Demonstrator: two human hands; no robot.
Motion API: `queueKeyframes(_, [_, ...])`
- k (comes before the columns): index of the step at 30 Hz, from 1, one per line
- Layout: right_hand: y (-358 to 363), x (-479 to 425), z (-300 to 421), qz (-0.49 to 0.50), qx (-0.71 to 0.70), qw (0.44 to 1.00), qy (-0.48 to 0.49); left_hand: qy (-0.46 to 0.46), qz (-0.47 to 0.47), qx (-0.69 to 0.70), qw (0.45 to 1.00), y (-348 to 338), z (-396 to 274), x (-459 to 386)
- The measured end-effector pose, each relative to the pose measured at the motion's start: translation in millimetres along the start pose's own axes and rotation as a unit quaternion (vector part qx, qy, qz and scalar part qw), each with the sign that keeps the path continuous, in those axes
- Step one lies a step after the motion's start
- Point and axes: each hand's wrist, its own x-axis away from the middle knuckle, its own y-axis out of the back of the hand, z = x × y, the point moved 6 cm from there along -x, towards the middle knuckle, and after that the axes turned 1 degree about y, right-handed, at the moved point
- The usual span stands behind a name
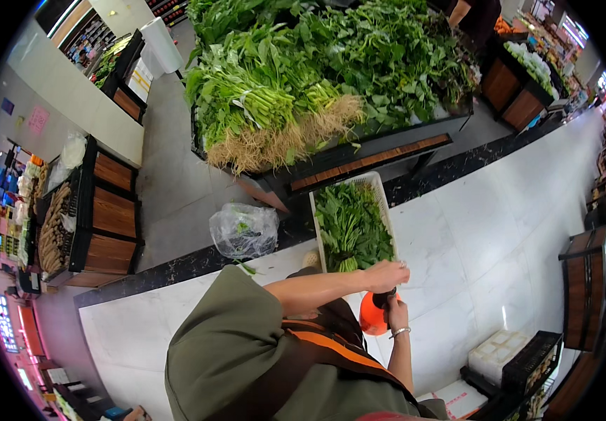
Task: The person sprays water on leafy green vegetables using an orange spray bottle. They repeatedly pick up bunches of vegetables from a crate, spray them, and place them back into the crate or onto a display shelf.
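Observation:
An orange pump spray bottle with a black top is held upright or nearly so, in front of my body. My left hand is closed at its top, its palm hiding most of what it grips. Just below, my right hand, with a bracelet at the wrist, grips the black handle part. Beyond my left hand, a white plastic crate stands on the floor, holding bundled leafy greens. The bottle's nozzle cannot be made out.
A display stand ahead is heaped with leafy vegetables, some with hairy roots. A clear plastic bag sits on the floor left of the crate. Wooden produce bins stand left; foam boxes and a black crate lie right. Another person's arm shows at top.

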Motion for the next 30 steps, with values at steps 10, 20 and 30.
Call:
queueKeyframes(10, [1,28,83,-0.018,0.022,0.997,0.076,0.011,-0.007,-0.006,1.0,18,-20,1])
queueKeyframes(20, [-5,13,70,0.02,-0.026,0.999,0.014,0.121,-0.237,0.008,0.964,142,40,12])
queueKeyframes(30, [-30,-10,109,-0.011,-0.038,0.999,-0.02,0.532,-0.434,0.089,0.722,404,267,-26])
